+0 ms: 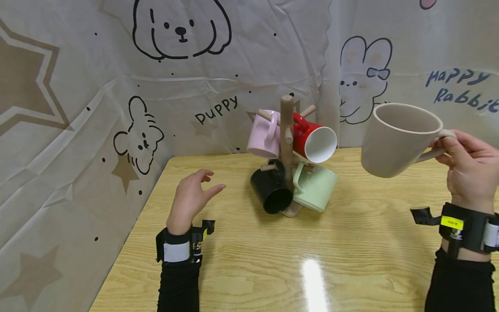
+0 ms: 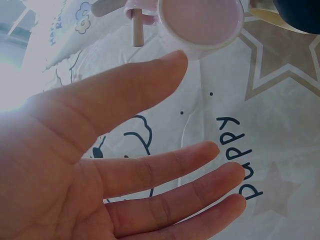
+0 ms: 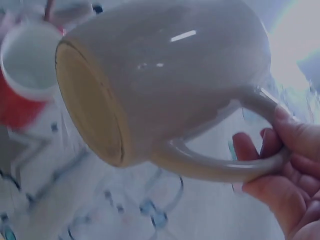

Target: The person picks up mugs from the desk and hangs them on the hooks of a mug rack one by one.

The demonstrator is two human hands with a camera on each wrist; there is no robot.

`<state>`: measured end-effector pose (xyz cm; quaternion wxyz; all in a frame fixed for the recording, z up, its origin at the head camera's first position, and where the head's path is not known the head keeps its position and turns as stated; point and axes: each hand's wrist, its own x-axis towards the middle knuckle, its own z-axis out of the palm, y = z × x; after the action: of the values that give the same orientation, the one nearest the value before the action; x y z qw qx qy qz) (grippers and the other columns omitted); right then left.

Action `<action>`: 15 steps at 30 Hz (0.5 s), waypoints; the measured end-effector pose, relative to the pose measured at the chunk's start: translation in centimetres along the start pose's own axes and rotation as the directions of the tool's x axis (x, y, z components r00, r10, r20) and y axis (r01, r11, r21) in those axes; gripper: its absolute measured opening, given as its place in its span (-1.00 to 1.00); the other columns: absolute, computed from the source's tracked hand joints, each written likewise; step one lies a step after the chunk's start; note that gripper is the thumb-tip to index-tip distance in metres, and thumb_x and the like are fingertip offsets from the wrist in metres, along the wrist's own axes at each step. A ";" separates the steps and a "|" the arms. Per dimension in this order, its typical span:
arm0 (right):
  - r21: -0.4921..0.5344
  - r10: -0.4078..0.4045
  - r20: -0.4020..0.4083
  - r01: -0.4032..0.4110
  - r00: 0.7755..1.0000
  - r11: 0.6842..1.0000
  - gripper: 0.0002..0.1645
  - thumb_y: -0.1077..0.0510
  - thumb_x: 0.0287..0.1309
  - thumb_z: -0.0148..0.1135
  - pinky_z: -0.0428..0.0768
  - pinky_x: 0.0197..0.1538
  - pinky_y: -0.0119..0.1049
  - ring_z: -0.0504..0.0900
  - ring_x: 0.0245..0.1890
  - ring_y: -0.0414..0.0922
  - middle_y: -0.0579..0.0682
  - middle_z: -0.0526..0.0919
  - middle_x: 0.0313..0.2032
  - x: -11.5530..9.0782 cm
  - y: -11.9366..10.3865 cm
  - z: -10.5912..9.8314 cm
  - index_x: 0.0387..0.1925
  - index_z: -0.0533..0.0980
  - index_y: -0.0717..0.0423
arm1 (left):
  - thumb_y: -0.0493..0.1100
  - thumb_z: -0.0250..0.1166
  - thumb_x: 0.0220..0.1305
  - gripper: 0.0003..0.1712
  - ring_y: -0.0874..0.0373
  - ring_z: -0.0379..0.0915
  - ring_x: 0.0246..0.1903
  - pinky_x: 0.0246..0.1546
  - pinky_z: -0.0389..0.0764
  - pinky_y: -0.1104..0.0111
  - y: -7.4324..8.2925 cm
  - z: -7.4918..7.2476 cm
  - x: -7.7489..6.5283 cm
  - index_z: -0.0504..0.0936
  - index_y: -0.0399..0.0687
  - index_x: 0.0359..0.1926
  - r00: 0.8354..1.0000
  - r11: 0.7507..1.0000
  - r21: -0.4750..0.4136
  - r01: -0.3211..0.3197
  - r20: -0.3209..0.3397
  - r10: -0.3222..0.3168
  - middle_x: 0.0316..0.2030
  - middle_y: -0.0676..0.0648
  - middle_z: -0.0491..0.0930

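Note:
My right hand [image 1: 468, 158] grips the handle of a large grey-beige mug [image 1: 397, 141], held up in the air right of the mug tree. In the right wrist view the fingers curl through the handle, and the unglazed base of the mug shows. My left hand [image 1: 191, 197] hovers left of the mug tree, holding nothing, its fingers and thumb spread apart. On the wooden mug tree [image 1: 286, 130] hang a pink mug [image 1: 263, 138], a red mug [image 1: 306, 136] with a white inside, a black mug [image 1: 267, 186] and a ribbed pale green mug [image 1: 317, 188].
The mug tree stands on a light wood-grain table [image 1: 241, 255]. Behind and to the left hangs a pale cloth [image 1: 93, 173] with cartoon animals, stars and lettering. A peg [image 1: 288, 136] with no mug points forward from the upper post.

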<state>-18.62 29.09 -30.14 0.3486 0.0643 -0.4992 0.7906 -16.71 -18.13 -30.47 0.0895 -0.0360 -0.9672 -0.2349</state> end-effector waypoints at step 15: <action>-0.029 0.153 0.345 -0.152 0.926 0.988 -0.83 0.39 0.09 0.16 0.61 -0.42 -0.50 0.68 -0.45 -0.22 -0.01 0.72 -0.45 -5.9 0.1 7.0 -0.26 0.62 0.34 | 0.03 0.28 0.14 -0.42 -0.16 0.47 -0.02 -0.02 0.45 0.04 0.2 -0.3 -0.3 0.48 -0.27 0.08 1.000 1.000 -0.016 -0.006 -0.002 0.006 -0.04 -0.28 0.57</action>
<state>-15.96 20.31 -29.40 0.1929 0.1629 -0.5570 0.7912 -16.38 -18.15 -30.17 0.0910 -0.0393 -0.9651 -0.2424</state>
